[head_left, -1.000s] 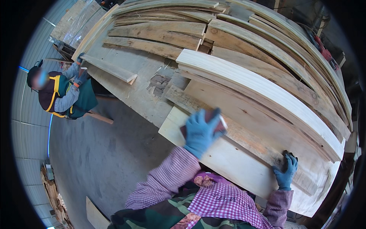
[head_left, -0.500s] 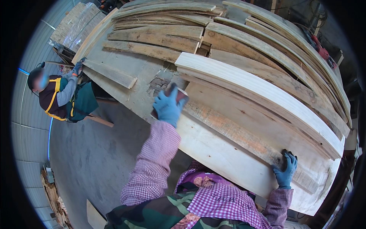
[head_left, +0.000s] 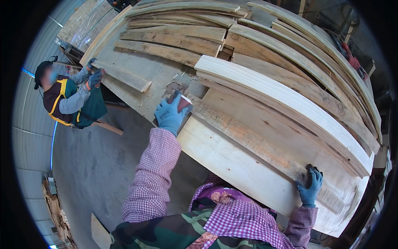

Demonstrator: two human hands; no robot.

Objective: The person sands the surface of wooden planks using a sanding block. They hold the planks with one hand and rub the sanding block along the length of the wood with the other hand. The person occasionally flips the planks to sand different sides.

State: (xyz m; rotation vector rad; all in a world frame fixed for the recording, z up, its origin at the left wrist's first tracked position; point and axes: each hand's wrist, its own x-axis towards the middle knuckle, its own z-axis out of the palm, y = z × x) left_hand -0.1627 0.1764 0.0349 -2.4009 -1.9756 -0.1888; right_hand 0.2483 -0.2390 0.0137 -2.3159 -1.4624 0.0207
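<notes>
Four gloves (head_left: 168, 116) (two pairs), one block (head_left: 183, 104), one co-worker (head_left: 55, 98)

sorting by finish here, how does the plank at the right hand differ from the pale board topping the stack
The plank is brownish and blotchy; the pale board is whitish and more even. The plank lies lower, with the right hand at one end; the pale board tops the stack, no hand on it. Both are long, wooden pieces.

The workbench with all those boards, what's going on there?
The person's gloved left hand grips a dark reddish block at the left end of a rough board; the right hand rests on that board farther right. More boards lie stacked beyond. At far left, a co-worker has both hands by the end of another board.
</notes>
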